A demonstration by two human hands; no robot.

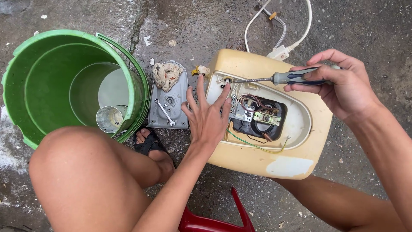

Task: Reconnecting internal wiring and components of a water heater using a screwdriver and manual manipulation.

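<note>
Head view: a cream-yellow plastic appliance housing (274,159) lies on the wet concrete floor (206,25) with its oval opening upward, exposing wires and a black component; the right hand (343,83) is closed around the grey-and-blue handle of a screwdriver (279,78), whose tip meets the opening's upper left corner. The left hand (208,116), fingers spread, presses flat on the housing's left edge. Left of it lie a grey cover plate (163,116) bearing a crumpled beige rag (166,75) and a small spanner (165,112), beside a green plastic bucket (38,77).
</note>
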